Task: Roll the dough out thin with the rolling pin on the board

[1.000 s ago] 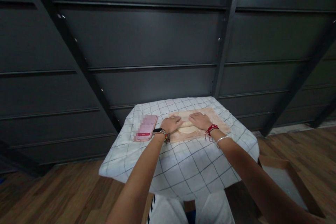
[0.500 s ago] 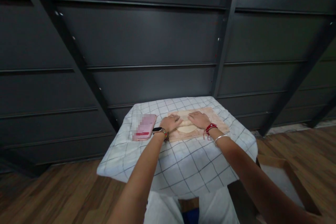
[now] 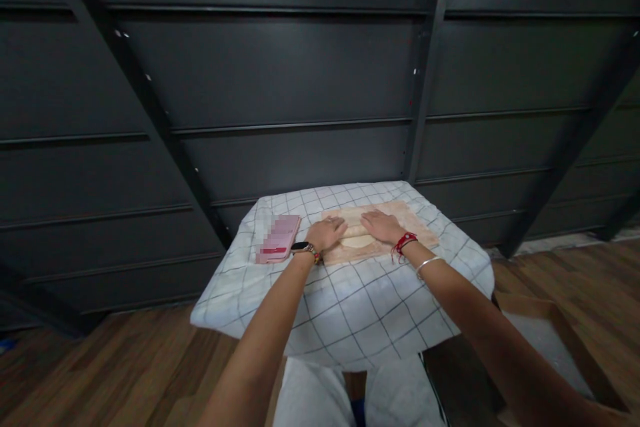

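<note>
A pale wooden board lies on a small table under a white checked cloth. A flat round of dough sits on the board. Across it lies a pale rolling pin. My left hand presses on the pin's left end, fingers lying over it. On the right end rests my right hand, fingers stretched flat. A watch and bead band are on my left wrist; a red thread and a silver bangle are on my right.
A pink phone lies on the cloth left of the board. A dark panelled metal wall with slanted beams rises right behind the table. Wooden floor surrounds it, and a wooden frame stands low at the right.
Both hands and the pin have rolled slightly toward me over the dough, so less of the round shows in front of the pin. The phone has not moved.
</note>
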`<state>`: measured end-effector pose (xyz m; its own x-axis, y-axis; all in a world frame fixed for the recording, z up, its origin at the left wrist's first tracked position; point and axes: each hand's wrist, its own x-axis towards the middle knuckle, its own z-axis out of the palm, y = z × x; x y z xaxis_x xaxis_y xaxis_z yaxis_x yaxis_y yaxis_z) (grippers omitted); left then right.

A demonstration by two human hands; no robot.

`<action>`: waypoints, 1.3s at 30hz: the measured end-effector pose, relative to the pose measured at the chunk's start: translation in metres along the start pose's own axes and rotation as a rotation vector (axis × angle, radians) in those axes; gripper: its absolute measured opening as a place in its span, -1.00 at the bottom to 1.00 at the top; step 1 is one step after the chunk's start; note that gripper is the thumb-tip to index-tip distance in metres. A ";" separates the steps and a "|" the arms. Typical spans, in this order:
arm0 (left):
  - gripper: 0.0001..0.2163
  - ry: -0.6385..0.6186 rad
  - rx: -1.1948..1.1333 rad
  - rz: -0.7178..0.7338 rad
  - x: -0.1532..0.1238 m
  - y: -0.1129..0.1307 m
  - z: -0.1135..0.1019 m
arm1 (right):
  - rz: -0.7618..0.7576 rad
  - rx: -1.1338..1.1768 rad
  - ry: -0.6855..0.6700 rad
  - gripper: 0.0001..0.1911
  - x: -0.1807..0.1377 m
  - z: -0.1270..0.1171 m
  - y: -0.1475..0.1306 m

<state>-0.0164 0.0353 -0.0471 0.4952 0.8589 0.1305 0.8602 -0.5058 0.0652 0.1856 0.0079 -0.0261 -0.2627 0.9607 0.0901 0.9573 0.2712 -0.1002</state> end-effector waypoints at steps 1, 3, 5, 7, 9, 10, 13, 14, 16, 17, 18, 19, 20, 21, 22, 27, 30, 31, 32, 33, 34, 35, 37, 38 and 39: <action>-0.53 -0.015 -0.008 -0.012 -0.004 0.002 -0.001 | 0.007 -0.001 0.005 -0.43 -0.005 0.003 0.000; -0.51 -0.026 -0.008 -0.012 -0.015 0.007 -0.003 | 0.007 -0.020 0.031 -0.41 -0.016 0.009 -0.001; -0.51 -0.005 0.023 0.016 -0.026 0.011 -0.003 | -0.016 -0.055 0.082 -0.40 -0.028 0.015 -0.002; -0.52 0.035 0.061 0.051 -0.034 0.014 -0.002 | -0.042 -0.076 0.116 -0.38 -0.036 0.020 -0.001; -0.53 0.061 0.085 0.052 -0.036 0.016 -0.002 | -0.050 -0.063 0.100 -0.38 -0.035 0.021 0.000; -0.53 0.065 0.088 0.039 -0.034 0.017 -0.003 | -0.048 -0.050 0.080 -0.38 -0.031 0.020 0.001; -0.55 0.068 0.089 -0.032 -0.021 0.018 -0.006 | -0.025 -0.026 0.050 -0.40 -0.011 0.015 0.004; -0.55 0.073 0.093 -0.067 -0.016 0.018 -0.007 | -0.017 -0.023 0.051 -0.41 -0.004 0.013 0.004; -0.55 0.090 0.108 -0.150 -0.009 0.020 -0.008 | -0.007 -0.015 0.051 -0.42 0.007 0.010 0.004; -0.55 0.096 0.115 -0.188 -0.008 0.022 -0.008 | 0.000 -0.010 0.049 -0.42 0.008 0.010 0.004; -0.54 0.101 0.121 -0.211 -0.009 0.023 -0.008 | 0.002 -0.006 0.048 -0.42 0.008 0.011 0.003; -0.55 0.101 0.127 -0.213 -0.011 0.025 -0.008 | -0.002 -0.004 0.049 -0.42 0.004 0.012 0.002; -0.56 0.095 0.132 -0.203 -0.016 0.027 -0.008 | -0.011 -0.005 0.059 -0.42 -0.002 0.014 0.001; -0.57 0.085 0.139 -0.185 -0.022 0.030 -0.008 | -0.025 -0.013 0.075 -0.42 -0.010 0.015 0.000; -0.59 0.079 0.146 -0.163 -0.029 0.033 -0.008 | -0.045 -0.025 0.095 -0.41 -0.020 0.017 -0.002; -0.66 0.193 0.152 -0.070 -0.053 0.041 -0.001 | -0.108 -0.087 0.155 -0.38 -0.052 0.023 -0.005; -0.64 0.191 0.135 -0.078 -0.042 0.036 0.001 | -0.105 -0.062 0.097 -0.38 -0.038 0.020 -0.001; -0.63 0.174 0.132 -0.101 -0.034 0.033 0.001 | -0.094 -0.048 0.075 -0.38 -0.028 0.018 0.001; -0.62 0.154 0.131 -0.131 -0.026 0.030 -0.001 | -0.078 -0.033 0.055 -0.39 -0.017 0.016 0.002; -0.61 0.132 0.133 -0.161 -0.017 0.027 -0.003 | -0.061 -0.018 0.037 -0.40 -0.007 0.014 0.003; -0.60 0.112 0.136 -0.186 -0.010 0.025 -0.005 | -0.046 -0.003 0.023 -0.41 0.002 0.011 0.004; -0.59 0.092 0.140 -0.207 -0.004 0.024 -0.007 | -0.033 0.009 0.015 -0.42 0.009 0.010 0.004; -0.58 0.066 0.151 -0.217 0.000 0.023 -0.010 | -0.023 0.018 0.023 -0.44 0.013 0.008 0.003; -0.58 0.061 0.155 -0.208 -0.002 0.024 -0.010 | -0.026 0.014 0.041 -0.45 0.010 0.009 0.001; -0.58 0.067 0.158 -0.188 -0.007 0.026 -0.009 | -0.033 0.005 0.064 -0.45 0.004 0.011 0.000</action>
<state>0.0016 0.0152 -0.0374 0.3196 0.9270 0.1965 0.9475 -0.3140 -0.0598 0.1832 0.0120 -0.0370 -0.2859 0.9453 0.1568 0.9476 0.3033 -0.1007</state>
